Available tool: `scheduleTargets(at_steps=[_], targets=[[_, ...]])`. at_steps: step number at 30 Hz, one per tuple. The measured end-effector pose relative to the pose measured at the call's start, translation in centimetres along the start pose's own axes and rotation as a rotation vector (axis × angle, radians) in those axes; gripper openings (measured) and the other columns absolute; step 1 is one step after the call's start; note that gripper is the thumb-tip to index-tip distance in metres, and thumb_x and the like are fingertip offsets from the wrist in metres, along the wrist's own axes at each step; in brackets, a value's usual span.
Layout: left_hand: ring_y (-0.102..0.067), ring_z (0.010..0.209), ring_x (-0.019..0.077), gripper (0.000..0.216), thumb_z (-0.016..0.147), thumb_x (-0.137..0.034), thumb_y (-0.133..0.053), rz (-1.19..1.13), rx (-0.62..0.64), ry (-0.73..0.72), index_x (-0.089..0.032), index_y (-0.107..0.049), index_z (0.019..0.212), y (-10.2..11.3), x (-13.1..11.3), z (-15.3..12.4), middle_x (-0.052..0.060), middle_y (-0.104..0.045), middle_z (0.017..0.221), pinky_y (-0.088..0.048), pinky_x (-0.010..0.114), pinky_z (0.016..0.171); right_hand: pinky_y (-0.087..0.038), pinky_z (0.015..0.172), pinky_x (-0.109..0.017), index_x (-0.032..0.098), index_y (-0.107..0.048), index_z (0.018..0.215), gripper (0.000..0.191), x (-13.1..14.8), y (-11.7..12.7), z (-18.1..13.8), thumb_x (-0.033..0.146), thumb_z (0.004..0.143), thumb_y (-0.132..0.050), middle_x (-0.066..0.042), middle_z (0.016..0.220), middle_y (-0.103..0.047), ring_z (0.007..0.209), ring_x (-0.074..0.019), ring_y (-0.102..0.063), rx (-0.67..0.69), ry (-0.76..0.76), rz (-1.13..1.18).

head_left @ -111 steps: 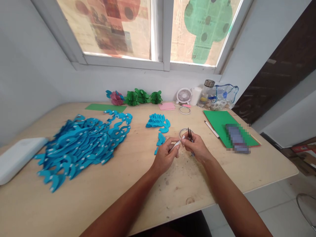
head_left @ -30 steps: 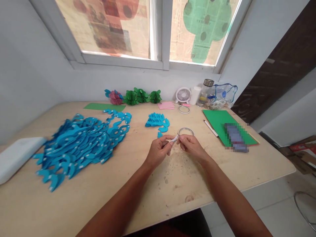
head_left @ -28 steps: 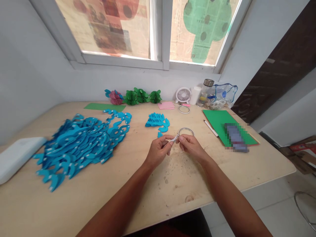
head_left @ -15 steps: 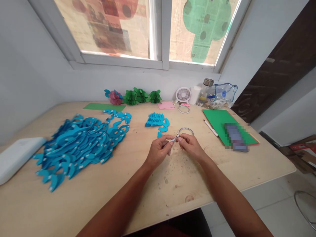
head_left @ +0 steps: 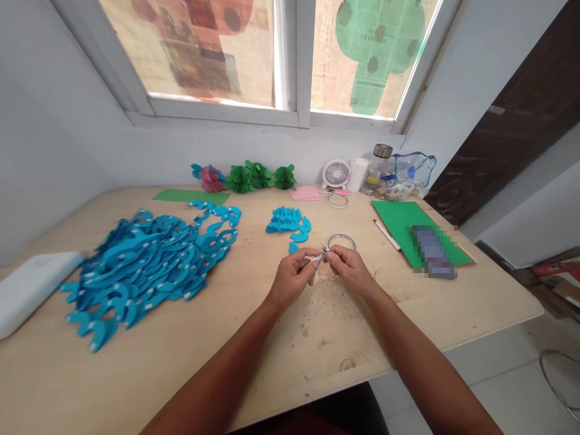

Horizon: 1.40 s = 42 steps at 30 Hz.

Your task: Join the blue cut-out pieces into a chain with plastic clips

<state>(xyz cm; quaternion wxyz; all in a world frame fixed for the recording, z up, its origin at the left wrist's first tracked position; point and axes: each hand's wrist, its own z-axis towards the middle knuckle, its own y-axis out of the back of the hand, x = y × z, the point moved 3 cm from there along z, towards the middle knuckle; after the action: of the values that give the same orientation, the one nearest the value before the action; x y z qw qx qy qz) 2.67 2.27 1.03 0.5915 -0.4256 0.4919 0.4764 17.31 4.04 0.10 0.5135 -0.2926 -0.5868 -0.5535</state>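
Table (head_left: 190, 380) first: lean on it so nothing wobbles. It's pale wood, grainy, with a knot (head_left: 347, 364) near the front. Blue paper heap (head_left: 154, 266) sits at nine o'clock from the hands, all thin overlapping curves speckled white. Left hand (head_left: 292, 273) is clamped on the white strip (head_left: 318, 257) in a pinch; right hand (head_left: 351, 269) looks closed on its two o'clock end. I'd pinch short and light there so it doesn't buckle. Ring (head_left: 343, 235) lies just beyond, two o'clock from the strip, thin and round. That strip's narrow, smooth-looking, maybe paper. Tiny dark tips (head_left: 324, 248) poke up beside it, too small to identify.
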Motion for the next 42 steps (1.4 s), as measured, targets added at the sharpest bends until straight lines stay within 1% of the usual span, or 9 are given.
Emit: scheduleTargets(at_steps=[11,17,21,25,31,33,35,39,42], targets=[[-0.041,0.042,0.0077,0.023,0.075,-0.03,-0.058,0.019,0.002,0.005,-0.014,-0.064,0.092,0.0,0.0,0.0,-0.007,-0.044,0.044,-0.033,0.02,0.045,-0.025,0.048,-0.023,0.018,-0.054,0.07,0.036,0.0,0.0,0.0,0.05,0.084,-0.045,0.004,0.052,-0.037,0.05,-0.0098,-0.033,-0.072,-0.001,-0.063],[-0.043,0.043,0.0081,0.024,0.073,-0.032,-0.061,0.012,-0.011,0.031,-0.015,-0.063,0.09,0.2,0.6,0.2,-0.006,-0.047,0.047,-0.036,0.021,0.046,-0.027,0.051,-0.023,0.018,-0.052,0.069,0.032,0.3,-0.1,0.0,0.048,0.081,-0.051,0.003,0.059,-0.039,0.056,-0.0105,-0.036,-0.061,0.006,-0.082],[-0.042,0.043,0.0078,0.025,0.074,-0.031,-0.06,0.02,-0.029,0.037,-0.014,-0.062,0.092,0.3,1.0,0.3,-0.007,-0.044,0.046,-0.035,0.02,0.045,-0.029,0.054,-0.024,0.017,-0.057,0.079,0.024,0.3,0.0,0.1,0.041,0.079,-0.057,0.002,0.065,-0.045,0.059,-0.0111,-0.039,-0.026,0.003,-0.088],[-0.042,0.042,0.0077,0.024,0.074,-0.031,-0.06,0.007,-0.064,0.026,-0.014,-0.061,0.091,0.4,1.0,0.4,-0.007,-0.046,0.046,-0.033,0.02,0.044,-0.031,0.058,-0.024,0.017,-0.058,0.09,0.024,0.3,0.0,0.1,0.039,0.08,-0.055,0.001,0.071,-0.048,0.063,-0.0119,-0.042,0.019,0.031,-0.073],[-0.043,0.042,0.0082,0.026,0.072,-0.033,-0.062,-0.006,-0.082,0.026,-0.015,-0.063,0.091,0.6,1.0,0.5,-0.006,-0.047,0.046,-0.032,0.02,0.043,-0.031,0.058,-0.024,0.02,-0.058,0.096,0.028,0.7,0.2,0.0,0.044,0.082,-0.053,0.001,0.074,-0.05,0.063,-0.0121,-0.041,-0.016,0.04,-0.079],[-0.043,0.041,0.008,0.027,0.073,-0.034,-0.062,0.0,-0.088,0.027,-0.015,-0.064,0.092,0.7,0.9,0.5,-0.007,-0.046,0.044,-0.032,0.02,0.043,-0.031,0.058,-0.024,0.02,-0.058,0.094,0.029,0.7,0.4,0.0,0.045,0.081,-0.054,0.0,0.075,-0.05,0.063,-0.0124,-0.041,-0.032,0.038,-0.078],[-0.043,0.041,0.0079,0.028,0.073,-0.035,-0.063,-0.002,-0.094,0.026,-0.015,-0.064,0.092,0.7,0.7,0.4,-0.007,-0.046,0.043,-0.031,0.02,0.042,-0.03,0.056,-0.024,0.019,-0.058,0.09,0.028,0.5,0.4,0.0,0.046,0.081,-0.054,0.001,0.071,-0.048,0.061,-0.0121,-0.04,-0.037,0.028,-0.074],[-0.041,0.04,0.0073,0.029,0.073,-0.036,-0.062,-0.016,-0.103,0.036,-0.015,-0.063,0.093,0.7,0.4,0.2,-0.007,-0.046,0.043,-0.03,0.019,0.042,-0.026,0.051,-0.023,0.018,-0.055,0.077,0.03,-0.1,0.1,0.0,0.048,0.08,-0.054,0.003,0.061,-0.038,0.056,-0.0104,-0.034,0.002,-0.012,-0.058],[-0.04,0.04,0.0069,0.027,0.073,-0.033,-0.062,-0.03,-0.086,0.036,-0.015,-0.062,0.092,0.5,0.4,0.2,-0.007,-0.045,0.044,-0.029,0.019,0.042,-0.025,0.05,-0.022,0.017,-0.052,0.072,0.033,-0.2,-0.2,0.0,0.049,0.08,-0.053,0.004,0.061,-0.037,0.056,-0.0099,-0.034,0.03,-0.014,-0.048]])
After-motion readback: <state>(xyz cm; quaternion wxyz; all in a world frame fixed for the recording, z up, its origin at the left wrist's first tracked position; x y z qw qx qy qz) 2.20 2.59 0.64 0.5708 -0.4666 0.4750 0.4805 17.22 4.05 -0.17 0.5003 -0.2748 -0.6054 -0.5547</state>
